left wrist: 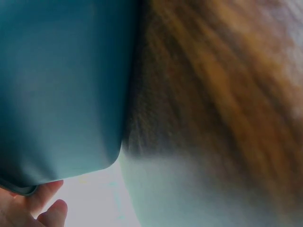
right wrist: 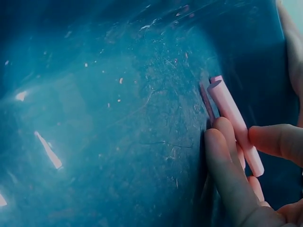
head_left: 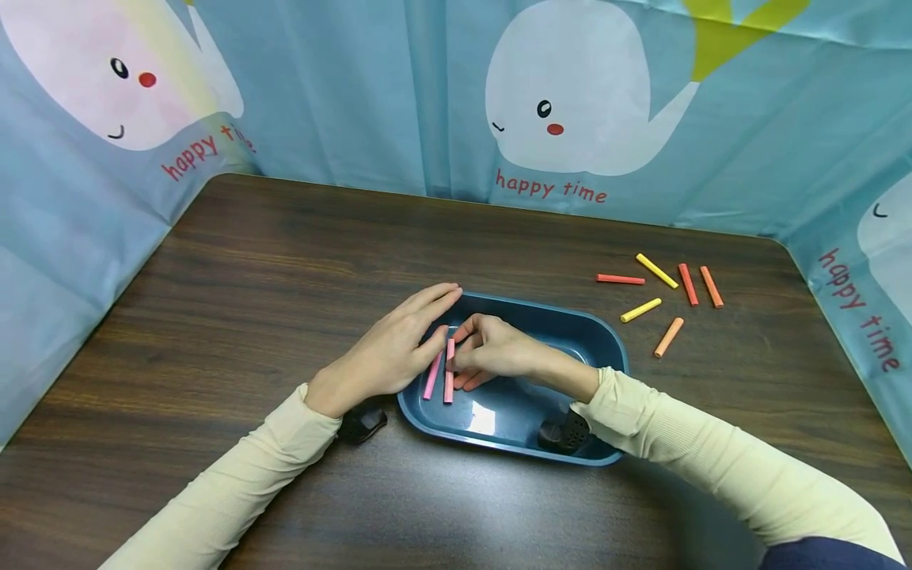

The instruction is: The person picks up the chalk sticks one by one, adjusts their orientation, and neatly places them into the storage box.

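A blue plastic tray [head_left: 513,412] stands on the table. My left hand [head_left: 392,348] holds its left end, thumb over the inside and fingers at the rim. In the left wrist view, fingertips [left wrist: 53,213] show below the tray's rim. My right hand [head_left: 499,348] reaches into the tray and pinches a light pink chalk stick [right wrist: 232,111] between thumb and finger. Beside it in the tray, close to my left thumb, lies a deeper pink chalk stick [head_left: 431,380]. In the right wrist view the held stick partly hides the other.
Right of the tray, loose chalk sticks lie on the dark wooden table [head_left: 285,261]: yellow [head_left: 656,271], red [head_left: 688,284] and orange [head_left: 669,337] among them. A blue curtain [head_left: 342,95] with whale prints borders the table. Small crumbs [right wrist: 120,81] dot the tray floor.
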